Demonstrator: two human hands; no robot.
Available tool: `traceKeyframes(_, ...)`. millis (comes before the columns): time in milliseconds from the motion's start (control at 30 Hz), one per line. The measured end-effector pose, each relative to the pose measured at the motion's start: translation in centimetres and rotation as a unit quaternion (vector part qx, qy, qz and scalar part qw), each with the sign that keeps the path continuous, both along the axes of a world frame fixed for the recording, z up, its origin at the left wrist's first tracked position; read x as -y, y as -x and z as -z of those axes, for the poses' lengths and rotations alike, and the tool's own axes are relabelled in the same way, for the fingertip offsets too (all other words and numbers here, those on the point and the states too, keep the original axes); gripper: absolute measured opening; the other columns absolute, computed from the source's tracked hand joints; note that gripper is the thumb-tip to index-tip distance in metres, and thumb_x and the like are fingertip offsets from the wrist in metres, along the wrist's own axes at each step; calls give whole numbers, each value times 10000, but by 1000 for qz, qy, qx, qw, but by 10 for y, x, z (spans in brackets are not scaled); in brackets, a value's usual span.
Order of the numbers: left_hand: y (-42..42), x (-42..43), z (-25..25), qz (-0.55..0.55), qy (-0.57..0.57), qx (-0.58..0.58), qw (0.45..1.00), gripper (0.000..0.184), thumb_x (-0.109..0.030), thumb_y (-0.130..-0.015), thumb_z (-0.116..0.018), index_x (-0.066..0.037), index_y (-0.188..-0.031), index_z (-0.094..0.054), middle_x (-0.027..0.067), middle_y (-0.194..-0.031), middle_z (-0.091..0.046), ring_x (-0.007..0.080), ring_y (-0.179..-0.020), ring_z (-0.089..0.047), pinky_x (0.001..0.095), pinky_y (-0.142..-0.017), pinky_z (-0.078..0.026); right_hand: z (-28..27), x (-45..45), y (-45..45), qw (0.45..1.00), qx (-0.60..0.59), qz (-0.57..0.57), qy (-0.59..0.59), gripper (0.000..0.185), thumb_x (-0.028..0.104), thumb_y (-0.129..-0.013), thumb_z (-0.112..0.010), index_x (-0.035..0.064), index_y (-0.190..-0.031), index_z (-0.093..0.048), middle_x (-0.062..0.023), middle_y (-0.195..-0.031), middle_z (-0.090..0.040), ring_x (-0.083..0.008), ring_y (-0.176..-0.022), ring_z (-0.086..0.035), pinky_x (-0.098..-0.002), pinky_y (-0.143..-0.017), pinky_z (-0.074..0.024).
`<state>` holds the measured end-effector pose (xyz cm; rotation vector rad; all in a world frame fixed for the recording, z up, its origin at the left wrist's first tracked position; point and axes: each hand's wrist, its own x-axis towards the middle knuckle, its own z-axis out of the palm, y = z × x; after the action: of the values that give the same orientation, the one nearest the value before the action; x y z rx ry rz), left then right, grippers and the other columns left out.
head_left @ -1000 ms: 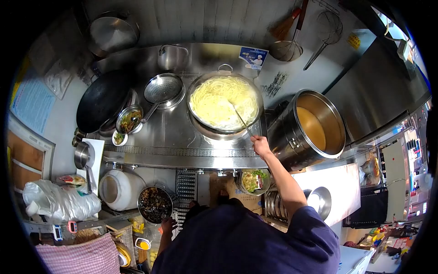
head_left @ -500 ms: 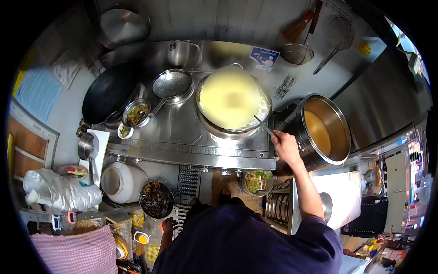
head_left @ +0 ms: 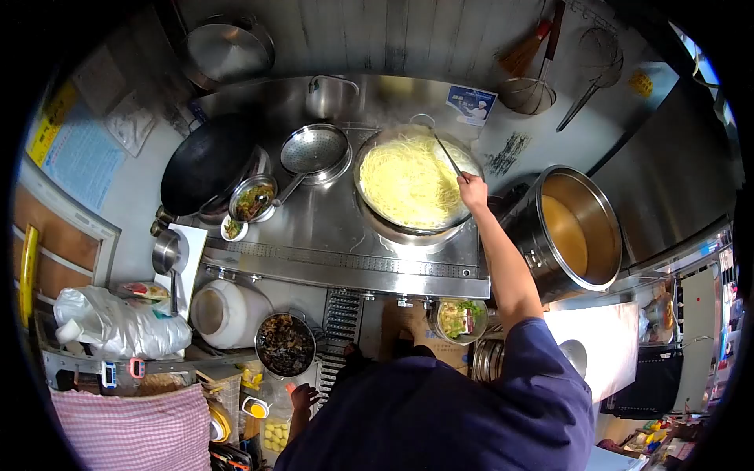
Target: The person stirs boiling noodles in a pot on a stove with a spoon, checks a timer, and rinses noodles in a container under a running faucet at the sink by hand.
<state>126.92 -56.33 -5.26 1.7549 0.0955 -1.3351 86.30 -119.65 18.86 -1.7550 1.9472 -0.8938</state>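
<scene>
A wide pan [head_left: 419, 230] full of pale yellow noodles [head_left: 408, 179] sits on the steel stove. My right hand [head_left: 473, 192] is closed round a thin dark utensil [head_left: 449, 155], whose far end reaches the pan's back right edge. What the utensil's tip touches is too small to tell. Low at the left, my left hand [head_left: 304, 398] hangs beside a pot of dark food [head_left: 286, 345], fingers partly spread, with nothing seen in it.
A tall pot of brown broth [head_left: 567, 235] stands right of the pan. On the left are a perforated ladle [head_left: 315, 149], a bowl of cooked food [head_left: 253, 200] and a black wok [head_left: 206, 166]. A bowl with greens [head_left: 461, 320] lies below the stove edge.
My right hand and the utensil have moved up toward the back right of the pan. The steam or blur over the noodles has cleared. The whole view has shifted slightly.
</scene>
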Motion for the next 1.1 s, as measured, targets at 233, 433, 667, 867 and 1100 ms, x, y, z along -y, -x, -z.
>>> traceKeyframes(233,7,-27,14,184,32,158,970,175,-153,-843,-529,-60,-974,-600,121,-826,-636,251,-762,-655,391,-590,-545,28,-14,-19,995,49,-74,-37,357,311,-813,-548,109,-1084,-663,-227,-911,-649,-370,-906,-621,-397,-818,-475)
traceKeyframes(433,11,-21,11,311,146,284,895,205,-193,-699,-613,-107,-593,-460,74,-581,-514,232,-562,-563,364,-486,-415,22,-50,-4,987,-8,-155,-46,366,283,-850,-571,74,-1145,-624,-220,-963,-647,-349,-917,-631,-365,-808,-480)
traceKeyframes(667,-4,12,3,232,113,166,952,158,-149,-835,-541,-55,-956,-580,109,-799,-637,259,-707,-651,389,-593,-549,-41,-116,38,947,-214,-239,-4,293,264,-862,-544,159,-1118,-639,-208,-804,-634,-375,-778,-614,-471,-720,-493)
traceKeyframes(867,-8,41,3,33,17,-30,999,194,-140,-828,-554,-57,-1003,-576,125,-828,-641,280,-726,-651,410,-588,-551,-91,-145,82,933,-287,-217,4,281,253,-835,-564,199,-1098,-649,-181,-778,-643,-356,-742,-624,-459,-686,-501)
traceKeyframes(1100,-11,28,13,189,41,81,978,174,-190,-844,-541,-70,-966,-573,114,-855,-648,274,-755,-656,426,-612,-549,-84,-113,118,991,-93,-94,11,335,275,-847,-578,112,-1133,-636,-210,-943,-642,-352,-910,-627,-399,-783,-491)
